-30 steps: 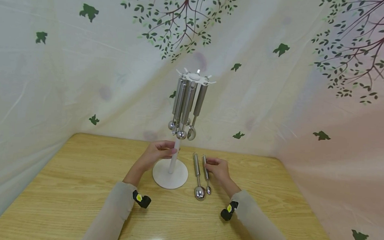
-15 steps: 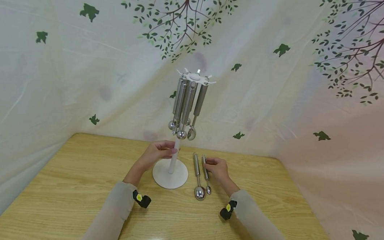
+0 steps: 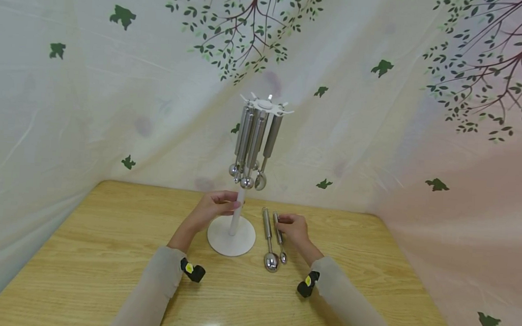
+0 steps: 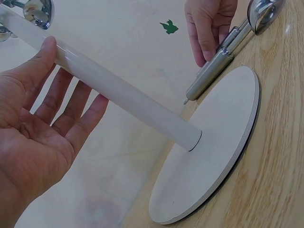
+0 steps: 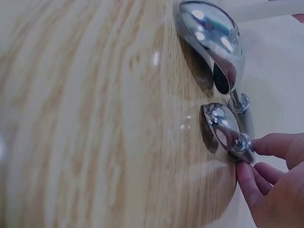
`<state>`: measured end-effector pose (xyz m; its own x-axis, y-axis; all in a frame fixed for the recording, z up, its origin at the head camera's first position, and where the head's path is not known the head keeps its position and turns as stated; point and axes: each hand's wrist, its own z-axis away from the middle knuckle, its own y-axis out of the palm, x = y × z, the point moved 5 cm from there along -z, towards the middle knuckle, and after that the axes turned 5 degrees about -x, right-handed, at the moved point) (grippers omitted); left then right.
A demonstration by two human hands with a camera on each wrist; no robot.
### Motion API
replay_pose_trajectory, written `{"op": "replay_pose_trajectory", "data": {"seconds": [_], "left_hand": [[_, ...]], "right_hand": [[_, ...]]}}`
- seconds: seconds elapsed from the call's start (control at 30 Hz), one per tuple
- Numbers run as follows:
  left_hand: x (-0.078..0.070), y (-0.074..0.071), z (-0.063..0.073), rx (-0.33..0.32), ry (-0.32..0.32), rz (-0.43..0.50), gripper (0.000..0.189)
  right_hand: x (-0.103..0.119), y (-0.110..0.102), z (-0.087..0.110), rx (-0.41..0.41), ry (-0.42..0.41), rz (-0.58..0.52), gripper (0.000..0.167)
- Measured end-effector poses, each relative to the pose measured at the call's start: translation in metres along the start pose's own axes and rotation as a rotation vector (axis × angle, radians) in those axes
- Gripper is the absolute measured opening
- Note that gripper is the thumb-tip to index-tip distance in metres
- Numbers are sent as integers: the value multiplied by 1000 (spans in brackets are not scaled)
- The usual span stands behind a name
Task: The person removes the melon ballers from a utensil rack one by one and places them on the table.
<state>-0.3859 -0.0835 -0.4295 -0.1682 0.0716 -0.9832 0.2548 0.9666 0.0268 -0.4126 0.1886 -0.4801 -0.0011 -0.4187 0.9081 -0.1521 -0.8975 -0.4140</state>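
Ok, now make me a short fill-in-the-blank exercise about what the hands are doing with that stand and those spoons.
The utensil stand is gripped by the ____ hand.
The right hand pinches the ____ of the two metal spoons beside the stand.
In the head view, the spoons' bowls appear below their ____.
The stand's round base is colored ____.

Missing words: left; smaller; handles; white.

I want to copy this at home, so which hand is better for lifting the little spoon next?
Probably the right hand: it grips the small spoon by its handle. The left hand is busy holding the white stand, and the big spoon lies in between.
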Motion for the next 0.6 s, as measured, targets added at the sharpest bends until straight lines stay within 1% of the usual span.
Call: {"op": "replay_pose_trajectory", "data": {"seconds": [0.33, 0.6], "left_hand": [[-1, 1, 1, 0, -1, -2, 39], [-1, 0, 1, -2, -7, 0, 39]], "right_hand": [[1, -1, 2, -6, 8, -2, 28], [1, -4, 2, 10, 45, -4, 33]]}}
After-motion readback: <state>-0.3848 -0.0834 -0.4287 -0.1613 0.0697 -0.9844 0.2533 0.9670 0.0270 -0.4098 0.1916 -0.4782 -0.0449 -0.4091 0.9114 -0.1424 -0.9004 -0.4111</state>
